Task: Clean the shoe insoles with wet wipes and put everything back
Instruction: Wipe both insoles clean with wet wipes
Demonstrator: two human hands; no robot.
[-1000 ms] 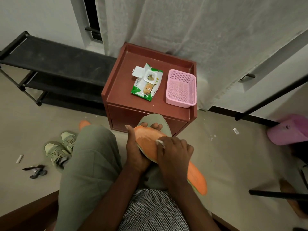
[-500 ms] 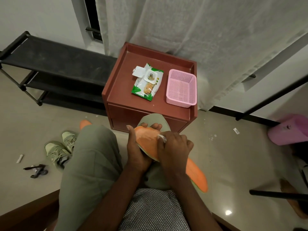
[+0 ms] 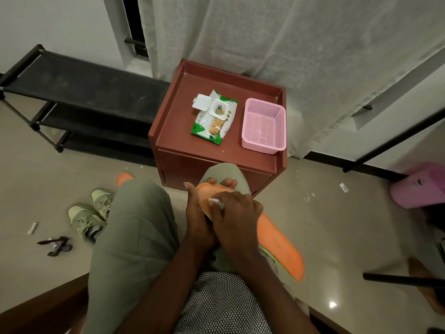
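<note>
Currently left hand (image 3: 197, 220) grips the orange insole (image 3: 277, 244) at frame centre; right hand (image 3: 237, 213) pinches a wet wipe (image 3: 215, 202) against it. Insole probably light, flexible; support near the rubbed end.

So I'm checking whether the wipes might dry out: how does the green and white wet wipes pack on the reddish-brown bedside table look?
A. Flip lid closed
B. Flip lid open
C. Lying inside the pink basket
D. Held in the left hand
B: the white flip lid of the green and white wet wipes pack on the reddish-brown bedside table stands folded back, leaving the opening uncovered.
</note>
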